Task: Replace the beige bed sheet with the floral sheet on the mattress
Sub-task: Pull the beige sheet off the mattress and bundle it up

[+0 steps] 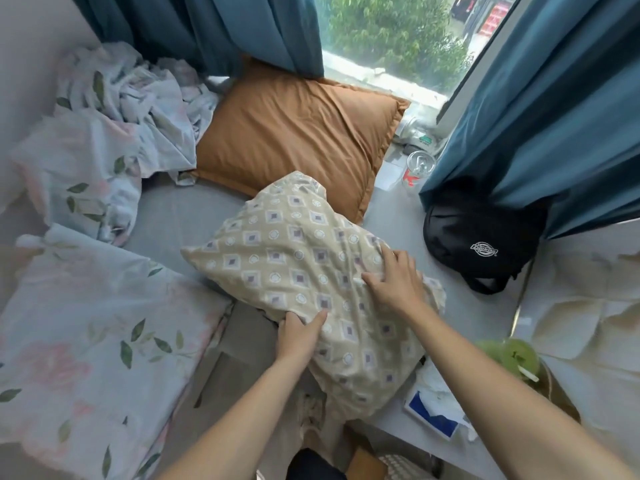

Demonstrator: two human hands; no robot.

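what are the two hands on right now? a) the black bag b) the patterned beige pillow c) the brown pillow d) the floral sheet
b: the left hand grips the near edge of the patterned beige pillow, thumb on top, and the right hand rests on its right side with spread fingers; the brown pillow, black bag and floral sheet are untouched.

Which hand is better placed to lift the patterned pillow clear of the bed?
Probably the left hand: it pinches the patterned pillow's near edge, a ready grip. The right hand rests on top, fingers spread.
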